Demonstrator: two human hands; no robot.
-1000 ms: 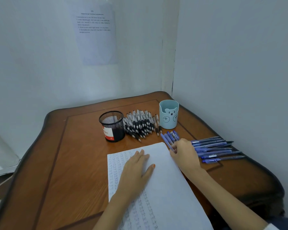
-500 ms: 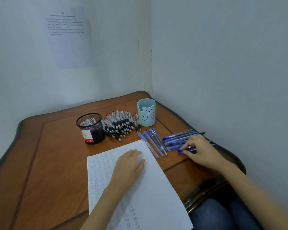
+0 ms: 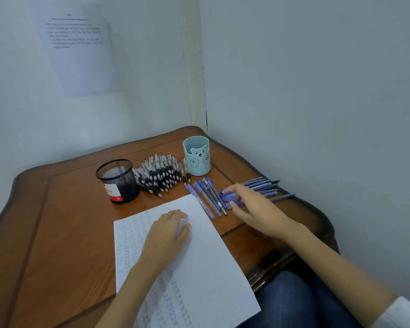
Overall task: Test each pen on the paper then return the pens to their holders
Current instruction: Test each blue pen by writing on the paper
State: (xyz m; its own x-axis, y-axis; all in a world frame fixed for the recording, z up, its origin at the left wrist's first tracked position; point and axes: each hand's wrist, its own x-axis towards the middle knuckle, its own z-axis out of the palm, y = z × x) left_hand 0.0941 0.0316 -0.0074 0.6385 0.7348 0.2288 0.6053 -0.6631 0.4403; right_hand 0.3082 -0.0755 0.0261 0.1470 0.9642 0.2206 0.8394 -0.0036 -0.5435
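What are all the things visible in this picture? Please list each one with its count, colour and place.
table: one, brown wood, in the room corner
paper: one, white with handwriting, on the table front
mesh pen holder: one, black, behind the paper
bear pen holder: one, light blue, near the far corner
black-and-white pens: many, piled between the holders
blue pens: several beside the paper, more on the right edge
printed sheet: one, white, on the left wall
left hand: flat on the paper
right hand: fingers on blue pens; grip unclear
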